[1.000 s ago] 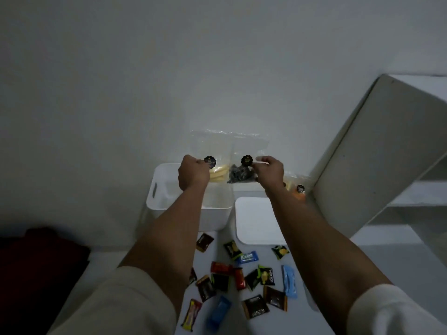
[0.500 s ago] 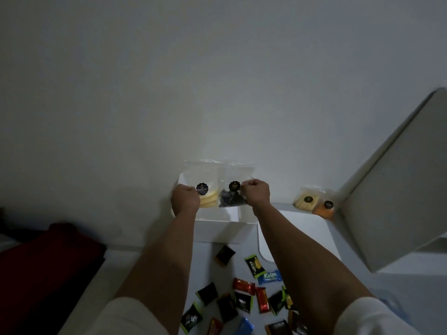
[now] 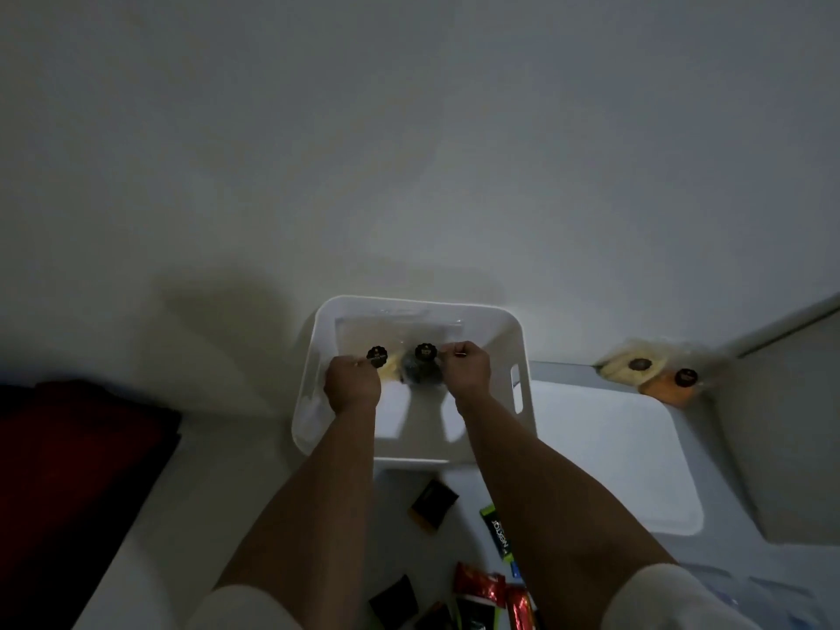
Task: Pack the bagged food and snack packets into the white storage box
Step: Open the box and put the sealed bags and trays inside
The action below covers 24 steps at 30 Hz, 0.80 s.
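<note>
The white storage box stands against the wall. Inside it I hold two clear food bags side by side. My left hand grips the left one, a bag of yellow food with a black round sticker. My right hand grips the right one, a bag of dark food with the same sticker. Both bags stand upright against the box's far wall. Two more bagged foods, pale yellow and orange, lie to the right by the wall. Several snack packets lie scattered near me.
The white box lid lies flat to the right of the box. A tilted grey panel stands at the far right. A dark red object lies at the left.
Both hands have lowered the two bags from above the box down into it. The view has tilted down and closer to the box.
</note>
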### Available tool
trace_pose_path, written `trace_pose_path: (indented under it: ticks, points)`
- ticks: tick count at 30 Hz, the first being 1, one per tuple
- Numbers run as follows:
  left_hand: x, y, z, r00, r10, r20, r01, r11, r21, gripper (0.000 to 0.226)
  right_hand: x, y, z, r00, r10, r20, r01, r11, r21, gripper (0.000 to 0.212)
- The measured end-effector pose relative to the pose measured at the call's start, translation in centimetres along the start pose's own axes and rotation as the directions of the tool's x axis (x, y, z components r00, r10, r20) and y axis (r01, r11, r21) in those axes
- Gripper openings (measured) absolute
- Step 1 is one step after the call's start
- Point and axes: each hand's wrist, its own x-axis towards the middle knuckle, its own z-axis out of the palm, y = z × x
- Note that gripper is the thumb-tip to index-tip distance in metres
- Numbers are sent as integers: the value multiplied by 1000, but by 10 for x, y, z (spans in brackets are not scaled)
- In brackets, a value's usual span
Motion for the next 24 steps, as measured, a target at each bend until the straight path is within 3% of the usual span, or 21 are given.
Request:
trace_pose_path:
  ticks: [4, 8, 16, 19, 24]
  points:
    - [2, 8, -4, 998, -63, 13, 64, 994, -86, 48, 6, 7, 13, 997, 72, 18, -72, 997, -7, 18]
    - [-10, 17, -19, 993, -108, 43, 113, 984, -140, 61, -13, -11, -6, 997, 56, 58, -51, 996, -74, 47]
    - [-85, 47, -59, 982, 82, 172, -51, 983, -177, 10, -87, -44, -82, 995, -91, 50, 96, 990, -107, 42]
    - [-129, 61, -63, 968, 178, 174, -162, 981, -106, 26, -122, -49, -117, 980, -197, 41, 198, 979, -48, 42]
    - [-200, 67, -45, 921, 295, 255, -260, 952, -162, 15, -161, -32, -185, 951, -303, -67, 303, 953, -10, 36]
